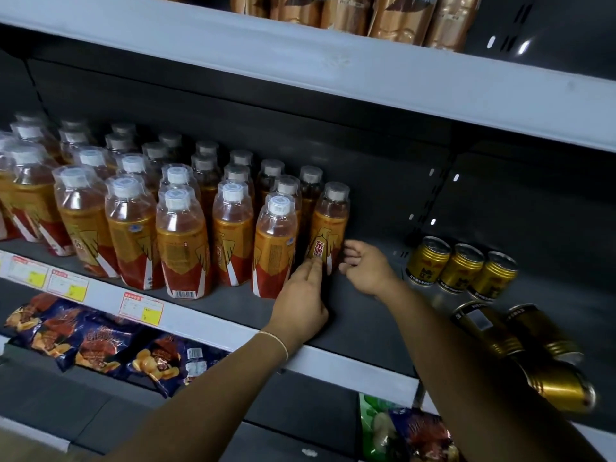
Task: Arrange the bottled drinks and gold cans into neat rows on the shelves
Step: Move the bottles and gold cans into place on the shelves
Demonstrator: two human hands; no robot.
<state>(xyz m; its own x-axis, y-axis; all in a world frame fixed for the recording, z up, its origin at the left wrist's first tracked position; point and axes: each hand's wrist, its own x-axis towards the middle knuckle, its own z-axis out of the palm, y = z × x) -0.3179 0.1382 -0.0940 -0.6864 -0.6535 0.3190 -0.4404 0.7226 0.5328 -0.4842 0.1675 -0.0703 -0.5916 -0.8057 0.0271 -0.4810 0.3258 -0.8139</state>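
Several orange-and-red bottled drinks [183, 241] with white caps stand in rows on the dark middle shelf [363, 325]. The rightmost bottle [330, 225] stands a little behind the front row. My left hand [300, 305] lays straight fingers against its lower front. My right hand [366, 266] sits just right of that bottle, fingers loosely curled at its side, and I cannot tell whether they touch it. Three gold cans [461, 268] stand upright farther right, and three more gold cans [520, 341] lie on their sides near the shelf's front edge.
Price tags [141, 306] line the white shelf rim. Dark blue chip bags [100, 345] lie on the shelf below, with a green bag [376, 428] at lower right. Gold pouches [400, 18] fill the top shelf. A bare strip of shelf separates bottles and cans.
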